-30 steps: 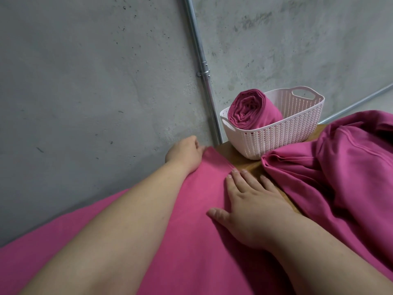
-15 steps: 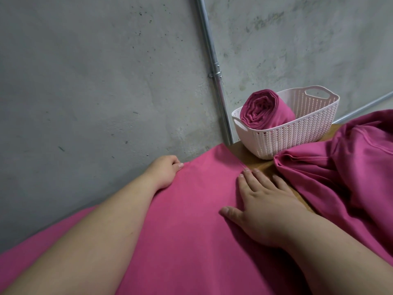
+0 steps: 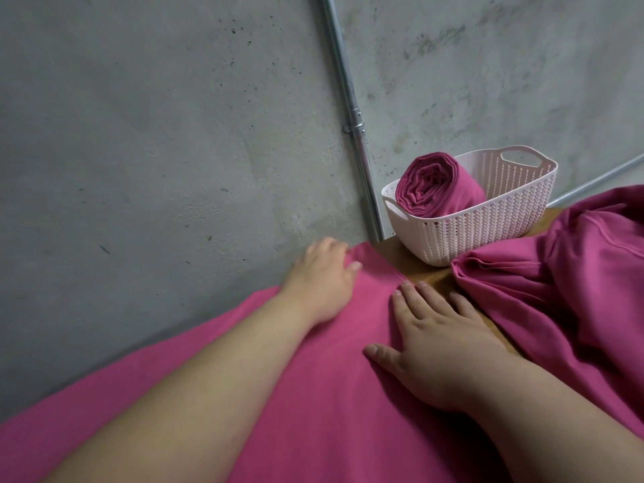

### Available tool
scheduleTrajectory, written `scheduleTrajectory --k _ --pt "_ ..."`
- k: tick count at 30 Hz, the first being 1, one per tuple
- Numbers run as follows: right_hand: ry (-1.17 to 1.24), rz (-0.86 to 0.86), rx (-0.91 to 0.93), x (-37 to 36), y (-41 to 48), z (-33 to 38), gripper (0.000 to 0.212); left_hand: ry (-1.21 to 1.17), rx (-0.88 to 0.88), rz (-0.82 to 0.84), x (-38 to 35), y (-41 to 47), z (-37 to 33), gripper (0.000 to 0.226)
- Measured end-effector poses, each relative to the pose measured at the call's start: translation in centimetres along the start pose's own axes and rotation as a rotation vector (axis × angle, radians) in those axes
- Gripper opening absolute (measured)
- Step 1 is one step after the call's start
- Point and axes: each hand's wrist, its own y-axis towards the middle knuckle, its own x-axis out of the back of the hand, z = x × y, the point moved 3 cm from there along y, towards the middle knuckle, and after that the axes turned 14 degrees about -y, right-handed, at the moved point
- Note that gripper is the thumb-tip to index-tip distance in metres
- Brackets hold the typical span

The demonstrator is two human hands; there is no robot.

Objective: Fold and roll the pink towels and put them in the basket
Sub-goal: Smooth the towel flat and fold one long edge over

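The flat pink towel (image 3: 313,378) is pressed under both hands, near the basket (image 3: 488,224); the left hand (image 3: 322,278) is curled at its far corner; the right hand (image 3: 439,343) is spread flat, nothing gripped; the towel's near end is cut off.

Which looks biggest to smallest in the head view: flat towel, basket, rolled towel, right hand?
1. Flat towel
2. Basket and right hand: look alike, and the hand is nearer the camera, so unranked
3. Rolled towel, partly hidden in the basket
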Motion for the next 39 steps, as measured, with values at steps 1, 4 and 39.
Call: scheduleTrajectory --k 1,4,39 --pt "0.0 0.0 0.001 0.0 -0.1 0.0 0.094 0.005 -0.003 0.115 -1.1 -0.1 -1.1 0.056" --pt "-0.004 0.0 0.001 0.2 -0.1 -0.1 0.094 -0.002 0.061 0.294 -3.1 -0.1 -1.3 0.07" --pt "-0.074 0.023 0.008 1.0 -1.2 0.0 0.137 0.022 0.469 0.216 1.6 -14.0 6.6 0.078"
